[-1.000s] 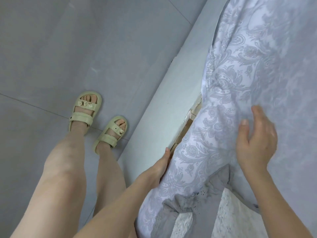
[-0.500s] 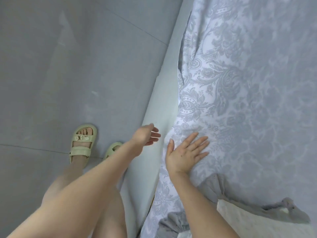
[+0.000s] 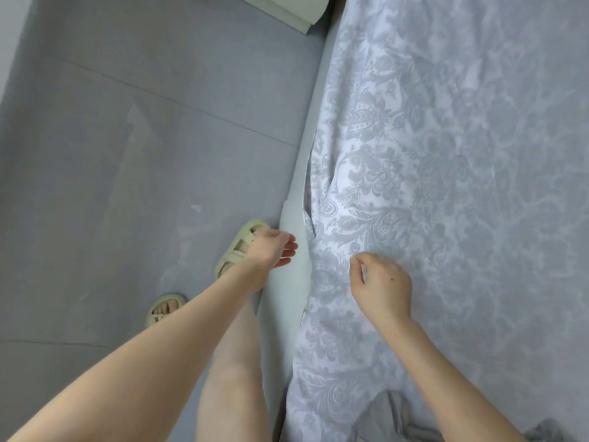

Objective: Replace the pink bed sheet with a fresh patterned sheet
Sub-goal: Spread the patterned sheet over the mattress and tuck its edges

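Both hands are out in mid-frame, apart, on either side of the bed's edge. The left hand (image 3: 274, 250) hangs with loose, nearly straight fingers beside the pale bed rail (image 3: 288, 295), holding nothing; whether the fingertips touch the rail is unclear. The right hand (image 3: 380, 287) sits on the patterned sheet (image 3: 446, 154) with its fingers curled under. Blur hides whether they pinch the fabric.

Nearest, at the bottom edge, a rumpled grey cloth (image 3: 393, 416) lies on the sheet beside the right forearm. The left forearm and a bare leg fill the lower left. Further up, two pale green sandals stand on the grey floor (image 3: 127, 154): one (image 3: 165, 309) at centre left, the other (image 3: 237, 248) partly behind the left hand, just beside the rail.

The grey floral sheet covers the whole right half of the frame, from bottom to top. It creases along its left border, where it meets the rail. At the top centre, a pale green object (image 3: 287, 11) rests on the floor near the rail.
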A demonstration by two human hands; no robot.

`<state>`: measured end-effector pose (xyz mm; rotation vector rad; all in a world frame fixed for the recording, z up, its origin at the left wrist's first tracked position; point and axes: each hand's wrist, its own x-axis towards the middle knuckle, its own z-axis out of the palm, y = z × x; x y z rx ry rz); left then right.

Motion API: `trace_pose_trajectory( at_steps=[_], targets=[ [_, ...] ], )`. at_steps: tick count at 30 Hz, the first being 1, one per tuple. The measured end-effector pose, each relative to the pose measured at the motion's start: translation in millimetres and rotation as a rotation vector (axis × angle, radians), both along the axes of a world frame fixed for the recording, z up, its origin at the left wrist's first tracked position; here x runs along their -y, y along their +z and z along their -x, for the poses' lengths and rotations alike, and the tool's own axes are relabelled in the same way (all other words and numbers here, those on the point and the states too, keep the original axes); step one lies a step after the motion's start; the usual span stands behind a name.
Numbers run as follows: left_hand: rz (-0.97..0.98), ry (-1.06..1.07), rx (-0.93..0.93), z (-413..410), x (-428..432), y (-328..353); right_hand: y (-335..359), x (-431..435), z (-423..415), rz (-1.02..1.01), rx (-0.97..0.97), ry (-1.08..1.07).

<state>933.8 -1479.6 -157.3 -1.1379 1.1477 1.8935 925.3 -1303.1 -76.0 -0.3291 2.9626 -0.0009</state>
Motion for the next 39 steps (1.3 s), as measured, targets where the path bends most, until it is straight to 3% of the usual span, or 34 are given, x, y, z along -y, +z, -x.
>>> trace_pose_trajectory(
  at_steps=[2,5,8,12,15,17,20,23,26,28,31,33,35,37,39],
  targets=[
    [0.002,-0.037,0.019,17,-14,-3,-12,6,54,0.072,0.034,0.184],
    [-0.014,-0.138,-0.013,54,-41,-6,-41,20,140,0.023,0.04,0.509],
    [-0.021,-0.212,0.002,95,-62,-9,-73,32,222,-0.225,0.144,0.801],
    [-0.222,-0.056,0.123,134,-71,-15,-91,55,286,-0.469,0.354,0.999],
    [-0.33,0.065,0.181,145,-74,-15,-82,71,301,-0.641,0.537,1.055],
    [-0.403,0.111,0.197,153,-80,-8,-79,76,312,-0.645,0.62,1.063],
    [-0.425,0.076,0.224,154,-100,-3,-77,83,319,-0.758,0.802,1.094],
    [-0.336,0.03,0.161,151,-108,9,-80,91,318,-0.972,0.778,1.326],
    [-0.26,-0.055,0.071,150,-109,16,-83,85,324,-0.916,0.768,1.489],
    [-0.244,-0.114,0.013,154,-107,19,-77,79,330,-0.912,0.966,1.459],
    [-0.253,-0.219,-0.077,158,-90,15,-57,80,337,-1.025,1.29,1.183],
    [-0.222,-0.431,-0.179,166,-65,3,-50,88,339,-1.062,1.32,1.134],
    [-0.009,-0.576,-0.252,176,-39,-17,-52,97,338,-1.076,1.324,1.143],
    [0.31,-0.462,-0.149,182,-19,-46,-62,102,335,-1.141,1.371,1.111],
    [0.359,-0.286,0.036,191,-7,-66,-74,105,334,-1.221,1.396,1.023]
  ],
)
